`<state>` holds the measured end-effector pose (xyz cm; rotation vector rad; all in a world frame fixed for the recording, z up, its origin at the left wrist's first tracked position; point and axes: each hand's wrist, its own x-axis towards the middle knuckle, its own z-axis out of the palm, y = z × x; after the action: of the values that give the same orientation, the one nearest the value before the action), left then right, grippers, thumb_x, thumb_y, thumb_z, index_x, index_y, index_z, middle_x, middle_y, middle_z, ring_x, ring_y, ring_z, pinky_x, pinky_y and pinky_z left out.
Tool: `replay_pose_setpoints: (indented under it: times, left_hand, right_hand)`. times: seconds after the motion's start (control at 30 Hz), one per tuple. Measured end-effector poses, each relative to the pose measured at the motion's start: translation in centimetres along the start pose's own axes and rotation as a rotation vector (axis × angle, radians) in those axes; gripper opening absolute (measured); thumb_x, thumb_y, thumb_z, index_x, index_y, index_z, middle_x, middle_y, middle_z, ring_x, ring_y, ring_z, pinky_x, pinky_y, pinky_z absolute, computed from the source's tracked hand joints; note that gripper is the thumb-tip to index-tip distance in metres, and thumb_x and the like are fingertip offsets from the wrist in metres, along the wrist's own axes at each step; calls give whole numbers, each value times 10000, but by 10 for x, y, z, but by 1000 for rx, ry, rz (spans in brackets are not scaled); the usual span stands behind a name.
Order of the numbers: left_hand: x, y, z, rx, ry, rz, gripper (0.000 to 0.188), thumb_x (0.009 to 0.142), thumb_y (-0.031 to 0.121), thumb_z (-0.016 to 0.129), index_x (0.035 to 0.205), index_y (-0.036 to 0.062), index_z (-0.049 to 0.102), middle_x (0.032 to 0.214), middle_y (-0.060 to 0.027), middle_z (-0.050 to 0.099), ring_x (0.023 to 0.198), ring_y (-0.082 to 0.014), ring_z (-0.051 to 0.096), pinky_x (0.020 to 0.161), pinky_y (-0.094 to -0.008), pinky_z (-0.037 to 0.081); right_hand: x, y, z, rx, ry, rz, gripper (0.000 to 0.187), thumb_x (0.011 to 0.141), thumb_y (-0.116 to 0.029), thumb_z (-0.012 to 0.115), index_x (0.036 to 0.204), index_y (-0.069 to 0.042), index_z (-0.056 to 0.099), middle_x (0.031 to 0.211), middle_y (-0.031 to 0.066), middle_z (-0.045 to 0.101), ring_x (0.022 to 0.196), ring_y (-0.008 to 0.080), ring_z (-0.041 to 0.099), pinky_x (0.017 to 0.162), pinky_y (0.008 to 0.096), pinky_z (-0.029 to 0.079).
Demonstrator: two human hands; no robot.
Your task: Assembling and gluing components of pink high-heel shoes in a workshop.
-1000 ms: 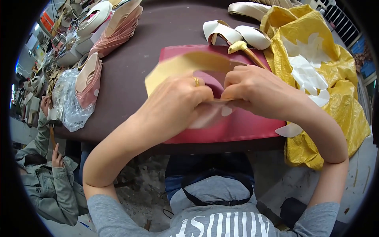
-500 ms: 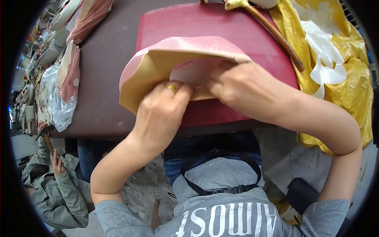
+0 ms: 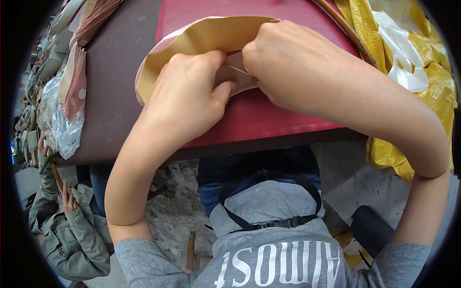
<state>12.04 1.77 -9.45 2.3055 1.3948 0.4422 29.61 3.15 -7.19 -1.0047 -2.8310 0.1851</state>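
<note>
A pink sheet piece with a tan inner side [image 3: 192,39] curves like an open loop over a red mat [image 3: 269,113]. My left hand [image 3: 192,89] is closed at the loop's near side, thumb and fingers pinching its edge. Beside it, my right hand [image 3: 288,62] is bent into a fist shape against the same piece, its fingertips hidden from view. Between the two hands, a thin pale edge of the piece shows.
A wooden handle [image 3: 348,29] lies at the mat's far right, beside yellow woven sheeting [image 3: 439,103] and white cut-out scraps [image 3: 403,53]. Stacked pink pieces [image 3: 73,89] and clear plastic [image 3: 62,127] sit at the left. Another person [image 3: 69,235] holds a wooden-handled tool at lower left.
Both hands have moved a little farther up the table with the pink piece. The loop has tipped and narrowed, and my left hand has rolled over so its back shows more.
</note>
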Motion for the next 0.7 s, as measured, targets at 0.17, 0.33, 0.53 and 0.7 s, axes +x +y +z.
replay_pose_setpoints:
  times: [0.17, 0.33, 0.53, 0.7]
  left_hand:
    - [4, 3, -2, 67, -69, 2, 102, 748, 19, 625, 810, -61, 611, 754, -206, 672, 576, -382, 621, 567, -410, 515]
    - [-16, 14, 11, 202, 156, -14, 172, 750, 76, 676, 883, -33, 661, 876, -183, 688, 717, -344, 655, 669, -405, 522]
    - [-54, 24, 66, 481, 584, 287, 352, 816, 217, 659, 1096, 3, 663, 1088, -94, 653, 1058, -228, 586, 1048, -437, 319]
    - [-57, 21, 85, 528, 486, 237, 382, 835, 242, 629, 1130, 0, 643, 1075, -98, 630, 1066, -247, 571, 1103, -467, 252]
  right_hand:
    - [8, -1, 11, 101, 106, -26, 97, 725, -32, 623, 704, 39, 686, 608, 171, 608, 484, 308, 535, 548, 358, 488]
    - [8, -7, -4, -115, 131, -68, 121, 726, -67, 643, 724, 42, 696, 600, 158, 604, 464, 290, 513, 546, 342, 485]
    - [6, -4, -8, -220, -147, 59, 138, 764, -92, 639, 693, 16, 687, 599, 137, 606, 465, 250, 519, 531, 330, 476]
    - [4, 17, -1, -217, -140, -23, 131, 787, -86, 608, 702, -15, 676, 630, 125, 617, 482, 235, 537, 518, 326, 469]
